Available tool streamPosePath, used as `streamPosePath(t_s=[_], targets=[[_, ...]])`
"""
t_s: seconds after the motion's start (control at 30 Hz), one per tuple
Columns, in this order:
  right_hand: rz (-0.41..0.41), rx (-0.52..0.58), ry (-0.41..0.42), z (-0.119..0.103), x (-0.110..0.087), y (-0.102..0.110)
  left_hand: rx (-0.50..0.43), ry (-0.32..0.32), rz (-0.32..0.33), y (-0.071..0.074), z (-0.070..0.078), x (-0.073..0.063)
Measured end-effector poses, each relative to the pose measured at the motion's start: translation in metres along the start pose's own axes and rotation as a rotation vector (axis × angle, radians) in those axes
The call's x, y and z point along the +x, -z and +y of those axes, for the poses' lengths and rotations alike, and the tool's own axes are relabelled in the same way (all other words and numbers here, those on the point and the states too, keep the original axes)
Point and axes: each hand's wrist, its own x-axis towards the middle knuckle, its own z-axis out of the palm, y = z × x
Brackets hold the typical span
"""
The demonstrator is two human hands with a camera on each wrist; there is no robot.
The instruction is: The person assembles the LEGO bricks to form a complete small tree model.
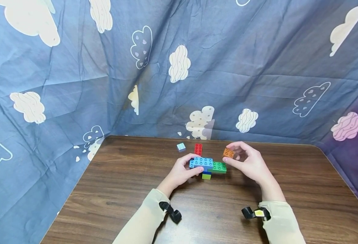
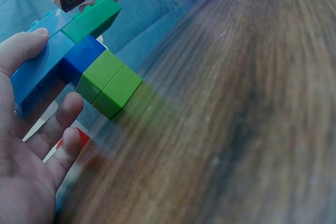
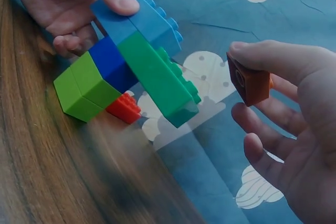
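My left hand [image 1: 182, 171] grips the light blue bricks [image 1: 202, 162] at the top of a small stack, thumb on the near side. From their right side juts a green brick [image 1: 219, 167], studs up. Below sit a dark blue brick [image 3: 112, 64] and two lime green bricks [image 2: 108, 83], the lowest standing on the table. To the right, my right hand [image 1: 249, 161] pinches an orange brick [image 1: 229, 153] between thumb and fingers. It is held up beside the green brick's free end, apart from it, with its hollow underside partly showing in the right wrist view.
A red brick [image 1: 198, 149] lies on the wooden table [image 1: 130, 189] behind the stack. Left of it is a pale blue brick [image 1: 181, 146]. A blue cloud-patterned cloth [image 1: 154, 101] hangs along the table's back edge. Each wrist wears a black strap with a camera.
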Motion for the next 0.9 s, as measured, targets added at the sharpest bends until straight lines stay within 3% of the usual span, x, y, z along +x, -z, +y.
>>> streamPosePath(t_s=[0.53,0.9], targets=[[-0.18,0.005,0.038,-0.002,0.002,-0.011,0.023,-0.01,0.002,0.0,0.0,0.001],[-0.221,0.017,0.049,-0.001,0.002,-0.019,0.01,-0.022,-0.006,0.0,0.0,0.001]])
